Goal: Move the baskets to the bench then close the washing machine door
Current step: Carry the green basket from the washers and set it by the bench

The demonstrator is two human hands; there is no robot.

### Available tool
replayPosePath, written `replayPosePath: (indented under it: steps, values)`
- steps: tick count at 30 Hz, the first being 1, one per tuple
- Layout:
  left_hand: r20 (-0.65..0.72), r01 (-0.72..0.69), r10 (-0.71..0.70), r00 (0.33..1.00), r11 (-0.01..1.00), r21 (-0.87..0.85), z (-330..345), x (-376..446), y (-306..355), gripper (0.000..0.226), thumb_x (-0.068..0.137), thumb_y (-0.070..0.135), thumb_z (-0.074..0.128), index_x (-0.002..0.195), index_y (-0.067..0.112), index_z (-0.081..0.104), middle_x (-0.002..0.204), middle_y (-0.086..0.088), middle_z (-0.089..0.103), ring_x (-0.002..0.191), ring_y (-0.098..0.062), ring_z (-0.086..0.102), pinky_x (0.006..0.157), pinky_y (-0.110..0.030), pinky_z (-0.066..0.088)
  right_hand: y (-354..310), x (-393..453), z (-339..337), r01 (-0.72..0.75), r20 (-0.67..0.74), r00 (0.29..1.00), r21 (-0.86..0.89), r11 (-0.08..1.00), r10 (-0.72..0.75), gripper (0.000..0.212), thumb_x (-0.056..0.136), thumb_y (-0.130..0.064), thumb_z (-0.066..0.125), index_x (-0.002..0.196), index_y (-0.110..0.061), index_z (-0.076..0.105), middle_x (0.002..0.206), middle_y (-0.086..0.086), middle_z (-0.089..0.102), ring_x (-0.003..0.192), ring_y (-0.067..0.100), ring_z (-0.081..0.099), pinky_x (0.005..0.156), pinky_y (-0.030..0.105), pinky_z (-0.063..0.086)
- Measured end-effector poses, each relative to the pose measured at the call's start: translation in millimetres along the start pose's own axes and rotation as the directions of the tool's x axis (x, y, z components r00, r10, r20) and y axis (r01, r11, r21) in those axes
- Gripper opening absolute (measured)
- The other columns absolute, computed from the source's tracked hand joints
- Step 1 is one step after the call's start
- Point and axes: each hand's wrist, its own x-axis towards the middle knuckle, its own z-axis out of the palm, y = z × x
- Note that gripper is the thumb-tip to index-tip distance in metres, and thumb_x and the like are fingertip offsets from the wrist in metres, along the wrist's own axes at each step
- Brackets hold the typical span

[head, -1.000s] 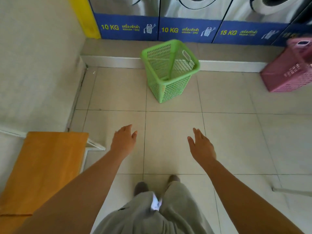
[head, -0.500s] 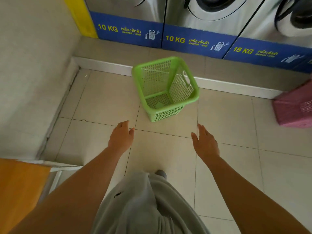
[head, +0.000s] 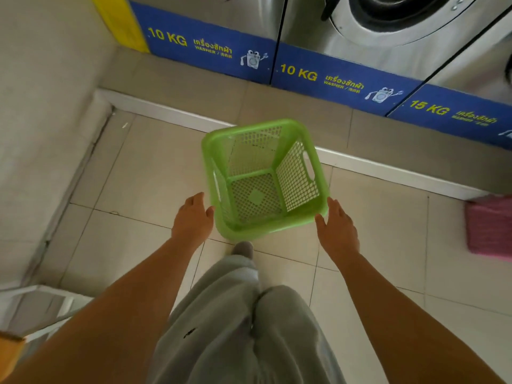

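Pale floor tiles [head: 144, 187] fill this laundry room. Nearest the camera are grey trousers [head: 243, 328] and one foot [head: 243, 248], with a corner of the wooden table [head: 11, 346] at the lower left edge. Both arms reach forward: the left hand [head: 191, 220] and right hand [head: 336, 231] are spread wide with nothing in their grip, either side of the green basket [head: 263, 178] and just beside its rim. The basket stands upright and empty on the floor. A pink basket [head: 489, 228] sits at the right edge. Beyond a white step [head: 166, 112], washing machines [head: 388, 31] line the wall.
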Motion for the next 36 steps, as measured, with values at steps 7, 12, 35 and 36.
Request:
replayPosePath:
  steps: [7,12,35,36]
  values:
    - [-0.015,0.138,-0.139,0.99,0.99,-0.043,5,69,30,0.056,0.098,0.031,0.044,0.147,0.009,0.028,0.149,-0.017,0.036,0.133,-0.036,0.041,0.105,-0.049,0.038,-2,98,1,0.027,0.053,0.998,0.009,1.0,-0.027,0.059,0.097,-0.037,0.041,0.149,-0.016,0.023,0.152,0.009,0.037,0.132,0.034,0.045,0.102,0.053,0.044]
    - [-0.024,0.282,-0.286,0.958,0.953,-0.115,28,110,40,0.059,0.098,0.031,0.045,0.149,0.01,0.024,0.152,-0.017,0.032,0.136,-0.037,0.037,0.107,-0.049,0.035,5,166,12,0.03,0.121,0.992,-0.004,1.0,-0.03,0.061,0.099,-0.038,0.041,0.151,-0.015,0.019,0.157,0.008,0.029,0.136,0.035,0.04,0.106,0.054,0.04]
    - [-0.139,0.479,-0.526,0.839,0.835,-0.27,144,209,-2,0.066,0.086,0.012,0.058,0.142,0.021,0.024,0.116,-0.02,0.061,0.095,-0.042,0.063,0.081,-0.051,0.053,34,302,98,-0.012,0.097,0.995,0.067,0.998,0.005,0.057,0.093,-0.022,0.053,0.141,-0.021,0.022,0.13,0.014,0.058,0.109,0.042,0.061,0.092,0.057,0.05]
    - [-0.15,0.474,-0.524,0.839,0.837,-0.275,142,205,-2,0.067,0.087,0.013,0.058,0.144,0.023,0.024,0.117,-0.019,0.061,0.097,-0.041,0.063,0.082,-0.051,0.053,35,300,95,-0.004,0.094,0.996,0.065,0.998,-0.002,0.057,0.093,-0.022,0.053,0.142,-0.021,0.023,0.13,0.014,0.058,0.109,0.041,0.061,0.092,0.057,0.05]
